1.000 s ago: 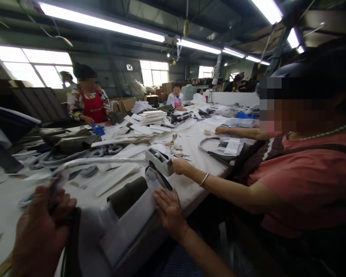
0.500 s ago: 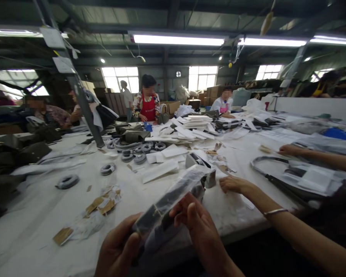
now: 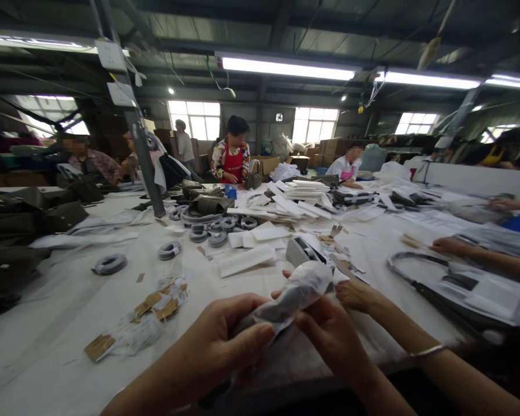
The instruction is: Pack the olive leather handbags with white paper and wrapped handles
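In front of me I hold a dark, long piece in translucent plastic wrapping (image 3: 297,292), its upper end rounded and bunched. My left hand (image 3: 231,332) is closed around its near end, thumb on top. The fingers of my right hand (image 3: 331,332) are wrapped round the far end from beneath and behind, partly hidden by the wrapping. Just beyond the bundle stands a grey tape dispenser (image 3: 297,253). A co-worker's hand (image 3: 357,296) rests on the table close by on the right, apart from mine.
Several grey coiled rolls (image 3: 110,264) and white sheets (image 3: 248,261) lie across the white table (image 3: 73,306). Brown and white scraps (image 3: 167,303) are to the left. A plastic-covered dark bag (image 3: 433,294) lies right. A grey post (image 3: 149,167) rises at the table. Other people work beyond.
The plastic-wrapped piece, stretched long between my hands before, is now bunched shorter. My left hand has moved up and right along it, and my right hand has closed on it. The view has shifted slightly left.
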Demonstrator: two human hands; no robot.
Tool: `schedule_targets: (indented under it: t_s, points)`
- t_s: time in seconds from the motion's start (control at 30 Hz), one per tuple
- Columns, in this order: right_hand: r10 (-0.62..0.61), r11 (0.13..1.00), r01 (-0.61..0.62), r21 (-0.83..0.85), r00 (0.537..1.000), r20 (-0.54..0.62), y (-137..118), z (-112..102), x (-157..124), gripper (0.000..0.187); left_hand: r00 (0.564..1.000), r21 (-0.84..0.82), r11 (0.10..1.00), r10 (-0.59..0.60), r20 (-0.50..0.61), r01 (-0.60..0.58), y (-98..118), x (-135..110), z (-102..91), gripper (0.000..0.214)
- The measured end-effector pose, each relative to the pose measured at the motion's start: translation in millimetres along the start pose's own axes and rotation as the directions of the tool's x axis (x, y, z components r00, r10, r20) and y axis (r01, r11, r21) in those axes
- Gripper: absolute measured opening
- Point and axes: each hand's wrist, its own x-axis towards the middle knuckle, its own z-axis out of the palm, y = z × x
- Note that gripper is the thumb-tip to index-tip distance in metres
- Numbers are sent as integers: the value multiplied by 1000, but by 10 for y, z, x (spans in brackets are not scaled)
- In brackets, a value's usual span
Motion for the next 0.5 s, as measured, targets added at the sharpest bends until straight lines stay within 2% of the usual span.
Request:
schedule_targets:
  t_s: [0.07, 0.17, 0.23, 0.33, 0.4, 0.5]
  points:
    - [-64, 980, 67, -190, 998, 21, 104, -61, -17, 29, 999, -45, 999, 1, -33, -2, -29, 54, -10, 40]
    - [-124, 946, 133, -296, 991, 49, 286, -77, -76, 26, 972, -151, 983, 65, -226, -101, -138, 176, -104, 39]
    - [-112, 950, 124, -287, 992, 57, 382, -53, -121, 30, 912, -217, 956, 98, -398, -198, -190, 274, -199, 40]
    - [-78, 960, 88, -267, 996, 50, 439, -14, -168, 26, 793, -267, 910, 100, -601, -317, -186, 422, -309, 41]
    - [-57, 972, 63, -226, 998, 33, 418, 4, -174, 25, 734, -279, 886, 95, -672, -371, -153, 497, -310, 42]
    - [-7, 997, 7, -81, 1000, 2, 320, 37, -153, 25, 685, -225, 891, 121, -718, -394, -148, 517, -182, 41]
